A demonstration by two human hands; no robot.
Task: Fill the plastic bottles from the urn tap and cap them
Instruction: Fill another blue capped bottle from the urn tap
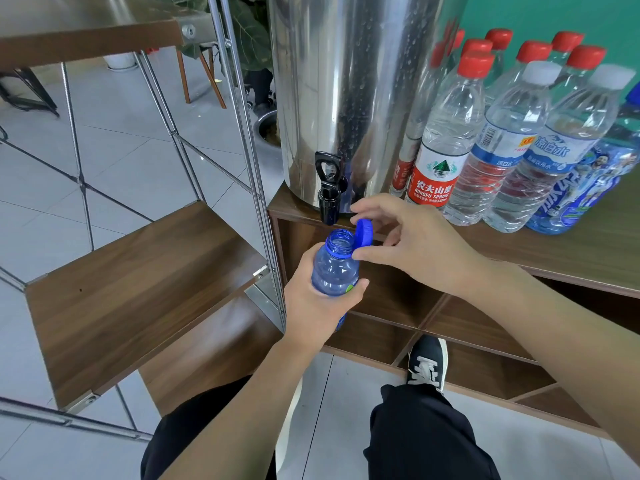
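1. Pinched in the right hand (412,244), the blue cap (363,233) stood on edge just right of the open neck.
2. Left hand (318,299) wrapped the blue bottle (334,268), upright.
3. Its mouth sat just below and near of the tap (329,199).

Bright, even daylight (edges bowed)

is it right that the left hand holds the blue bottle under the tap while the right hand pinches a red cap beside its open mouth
Not quite: the cap is blue, not red, as the head view shows. The rest holds: the left hand holds the blue bottle under the tap, the right hand pinching the cap.
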